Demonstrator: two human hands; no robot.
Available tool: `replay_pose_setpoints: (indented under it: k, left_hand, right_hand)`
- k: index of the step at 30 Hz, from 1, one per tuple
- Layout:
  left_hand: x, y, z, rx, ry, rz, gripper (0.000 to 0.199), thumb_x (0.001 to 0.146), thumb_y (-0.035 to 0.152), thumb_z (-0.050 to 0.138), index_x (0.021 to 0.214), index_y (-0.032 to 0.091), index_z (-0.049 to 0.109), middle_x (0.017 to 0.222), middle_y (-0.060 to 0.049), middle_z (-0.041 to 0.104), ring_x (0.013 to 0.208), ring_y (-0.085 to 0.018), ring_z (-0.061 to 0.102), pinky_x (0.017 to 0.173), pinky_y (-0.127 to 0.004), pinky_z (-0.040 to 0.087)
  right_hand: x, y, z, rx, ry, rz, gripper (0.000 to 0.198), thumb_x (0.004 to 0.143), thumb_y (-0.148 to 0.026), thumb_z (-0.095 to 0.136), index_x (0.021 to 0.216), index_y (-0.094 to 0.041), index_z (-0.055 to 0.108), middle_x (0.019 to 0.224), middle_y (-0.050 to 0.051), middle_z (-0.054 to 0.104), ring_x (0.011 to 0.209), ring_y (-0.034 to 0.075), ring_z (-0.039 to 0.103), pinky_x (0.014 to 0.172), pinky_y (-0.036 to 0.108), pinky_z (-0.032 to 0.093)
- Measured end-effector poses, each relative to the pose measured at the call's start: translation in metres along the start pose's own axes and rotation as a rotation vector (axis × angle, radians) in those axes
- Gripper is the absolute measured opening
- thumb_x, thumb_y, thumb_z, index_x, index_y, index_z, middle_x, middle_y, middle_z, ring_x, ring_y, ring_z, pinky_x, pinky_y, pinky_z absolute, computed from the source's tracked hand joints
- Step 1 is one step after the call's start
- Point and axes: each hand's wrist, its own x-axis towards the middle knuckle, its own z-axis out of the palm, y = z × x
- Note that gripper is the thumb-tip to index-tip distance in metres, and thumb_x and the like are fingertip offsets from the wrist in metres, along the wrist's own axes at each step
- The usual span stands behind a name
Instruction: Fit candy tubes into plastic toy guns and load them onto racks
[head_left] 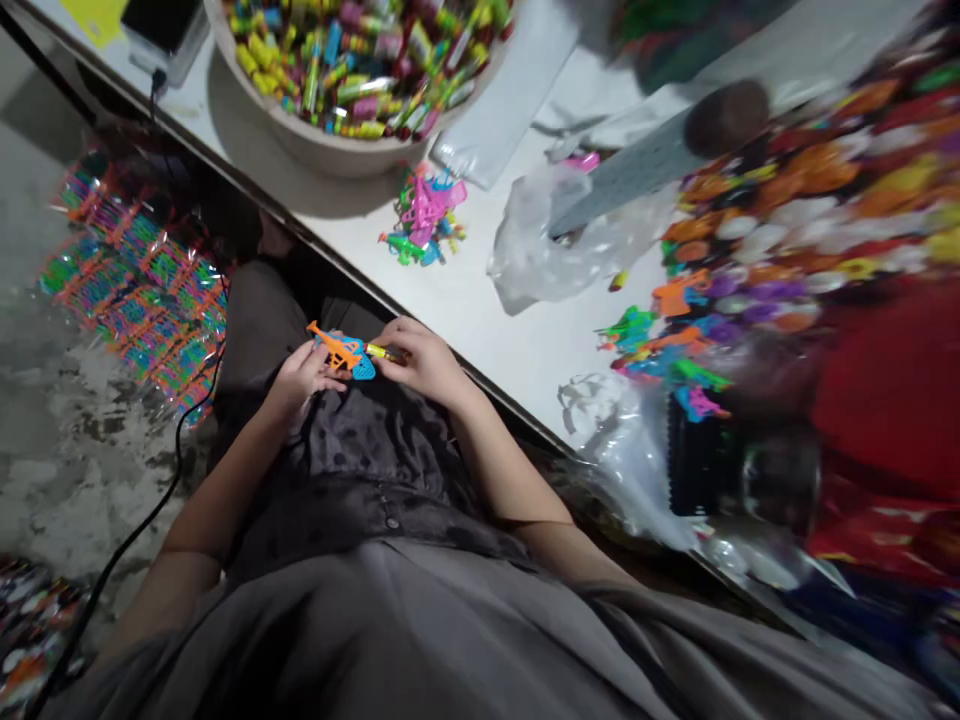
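Over my lap, my left hand (304,375) pinches a small orange and blue plastic toy (346,352), with an openwork frame. My right hand (420,362) closes its fingers round a small tube with a yellow label (385,353), whose end points at the toy and meets or nearly meets it. Whether the two are joined I cannot tell. Beyond my hands, on the white table (480,300), lies a small heap of pink, green and blue plastic toys (427,212). A round tub (300,140) full of similar colourful small tubes stands behind that heap.
A crumpled clear plastic bag (536,245) and a grey roll (637,165) lie on the table. More coloured toys (630,328) are at the right. Packed bags of toys (142,290) rest at the left, near a black cable (180,450).
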Motion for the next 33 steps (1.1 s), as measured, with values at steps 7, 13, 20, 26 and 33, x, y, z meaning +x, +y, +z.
replay_pose_setpoints:
  k: [7,13,20,26,33]
  left_hand:
    - [0.005,0.008,-0.021,-0.069,0.140,0.075,0.042,0.076,0.024,0.060,0.117,0.017,0.052,0.115,-0.009,0.059,0.059,-0.005,0.057,0.048,-0.018,0.045]
    - [0.010,0.003,-0.024,-0.060,0.267,0.218,0.042,0.067,0.021,0.071,0.106,0.016,0.057,0.084,0.000,0.060,0.060,-0.004,0.055,0.056,-0.016,0.047]
    - [0.017,0.004,-0.011,0.150,0.225,0.250,0.035,0.066,0.037,0.069,0.089,0.011,0.065,0.062,0.003,0.057,0.047,-0.004,0.046,0.047,-0.017,0.038]
    - [0.020,0.003,0.004,0.289,0.064,0.257,0.029,0.073,0.034,0.063,0.094,0.013,0.065,0.068,0.001,0.059,0.052,-0.006,0.052,0.051,-0.019,0.042]
    - [0.059,0.001,-0.047,0.287,0.153,0.278,0.045,0.076,0.040,0.059,0.113,0.015,0.055,0.085,-0.003,0.061,0.057,-0.006,0.055,0.050,-0.018,0.044]
  right_hand:
    - [0.076,0.071,-0.056,-0.112,0.613,0.265,0.025,0.074,-0.032,0.065,0.089,-0.013,0.071,0.080,0.006,0.060,0.068,0.013,0.050,0.071,0.029,0.043]
    - [0.116,0.067,-0.078,-0.213,0.673,0.286,0.038,0.075,-0.035,0.065,0.103,-0.010,0.068,0.104,0.016,0.062,0.088,0.020,0.056,0.085,0.036,0.044]
    - [0.063,-0.011,0.003,0.142,0.156,-0.005,0.037,0.076,-0.042,0.065,0.103,-0.017,0.067,0.108,0.010,0.063,0.088,0.017,0.060,0.079,0.031,0.048]
    - [0.044,-0.032,0.033,0.273,0.133,0.137,0.025,0.082,-0.038,0.057,0.091,-0.015,0.064,0.087,0.006,0.066,0.073,0.013,0.059,0.067,0.025,0.047]
    - [0.116,-0.022,-0.132,-0.475,0.396,0.159,0.017,0.077,-0.022,0.058,0.092,-0.014,0.059,0.083,0.005,0.065,0.068,0.012,0.055,0.062,0.023,0.039]
